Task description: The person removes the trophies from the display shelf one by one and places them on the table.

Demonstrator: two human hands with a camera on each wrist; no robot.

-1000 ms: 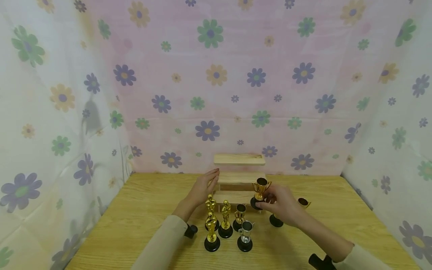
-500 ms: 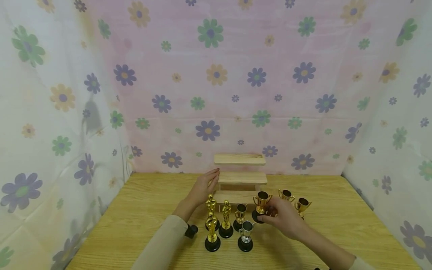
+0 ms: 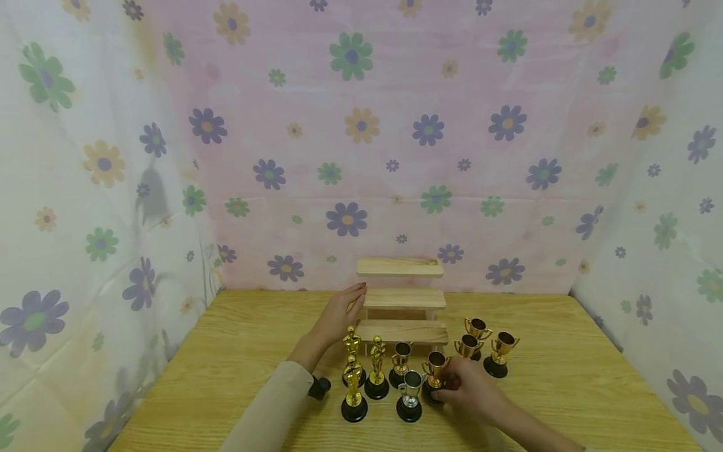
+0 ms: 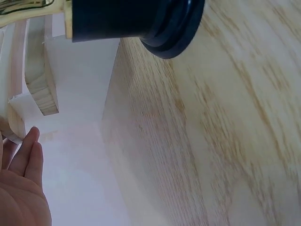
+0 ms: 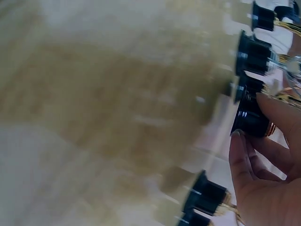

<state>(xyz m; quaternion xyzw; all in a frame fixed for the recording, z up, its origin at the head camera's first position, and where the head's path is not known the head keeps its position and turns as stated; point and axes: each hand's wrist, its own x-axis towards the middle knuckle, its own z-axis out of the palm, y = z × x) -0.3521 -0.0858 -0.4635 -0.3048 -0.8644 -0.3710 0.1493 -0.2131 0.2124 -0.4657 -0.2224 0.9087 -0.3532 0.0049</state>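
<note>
In the head view my right hand [image 3: 477,389] pinches a small copper-gold trophy cup [image 3: 436,367] by its black base, right of a silver trophy cup [image 3: 411,389]. The right wrist view has thumb and fingertips on either side of that black base [image 5: 251,115], close over the tabletop. My left hand [image 3: 339,317] rests its outstretched fingers against the left end of a three-step wooden display stand [image 3: 403,298]. Its fingertips [image 4: 33,134] lie at a board's end in the left wrist view. Another gold cup [image 3: 401,355] stands behind the silver one.
Several gold statuettes [image 3: 377,364] on black bases stand beside my left forearm. Three gold cups, one of them a two-handled cup [image 3: 503,344], are grouped right of the stand. Floral cloth [image 3: 350,157] hangs behind the wooden table [image 3: 254,376].
My right hand has brought the copper-gold cup down and toward me, from before the stand to beside the silver cup. The cups behind it have come into view. My left hand stays put.
</note>
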